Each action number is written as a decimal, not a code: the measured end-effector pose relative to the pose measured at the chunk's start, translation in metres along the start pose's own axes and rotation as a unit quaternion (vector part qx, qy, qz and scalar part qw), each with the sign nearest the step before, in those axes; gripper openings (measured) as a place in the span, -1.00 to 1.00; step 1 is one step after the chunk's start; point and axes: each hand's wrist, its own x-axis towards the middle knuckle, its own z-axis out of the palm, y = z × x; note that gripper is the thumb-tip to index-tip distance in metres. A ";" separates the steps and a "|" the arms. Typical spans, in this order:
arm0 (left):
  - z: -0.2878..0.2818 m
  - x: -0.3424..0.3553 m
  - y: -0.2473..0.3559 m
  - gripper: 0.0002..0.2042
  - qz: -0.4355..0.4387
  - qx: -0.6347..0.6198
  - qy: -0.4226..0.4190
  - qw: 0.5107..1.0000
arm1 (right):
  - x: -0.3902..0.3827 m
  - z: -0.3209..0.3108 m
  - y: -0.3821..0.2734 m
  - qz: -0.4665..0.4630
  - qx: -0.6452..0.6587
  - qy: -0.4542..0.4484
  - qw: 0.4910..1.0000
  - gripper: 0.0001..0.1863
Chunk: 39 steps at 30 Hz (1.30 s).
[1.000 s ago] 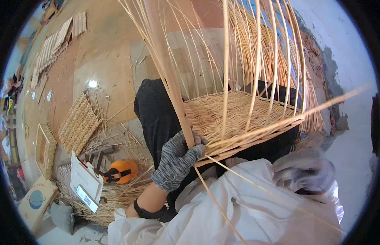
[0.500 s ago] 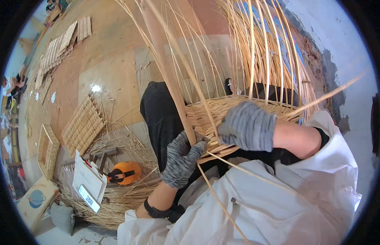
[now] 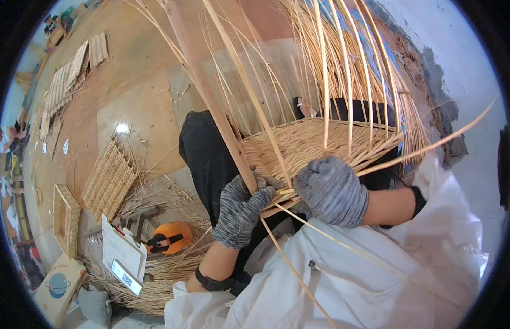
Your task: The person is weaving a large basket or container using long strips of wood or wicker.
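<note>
Head view: our left hand [image 3: 241, 214] clasps the thick post [image 3: 213, 107] at the corner of the woven base [image 3: 299, 140] across our knees [image 3: 203, 145]; what our curled right hand [image 3: 333, 192] grips we cannot tell. We should brace the post firmly, keeping the weave snug.

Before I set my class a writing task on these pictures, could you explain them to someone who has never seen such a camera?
There is no machine: these are a person's own gloved hands. A wide fisheye camera on the head looks down, so straight edges bend. The left hand, in a grey striped knit glove, grips a thick pale wooden pole at one corner of a flat tan wicker panel over the lap. The right hand, gloved alike, is at its near edge; which strand it pinches is hard to tell. On the floor at left lie a tan woven mat and a shallow rectangular wicker tray.
</note>
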 end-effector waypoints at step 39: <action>0.008 0.001 0.008 -0.72 -0.042 0.083 0.052 0.994 | -0.028 -0.032 0.049 0.265 0.495 0.380 0.735 -0.54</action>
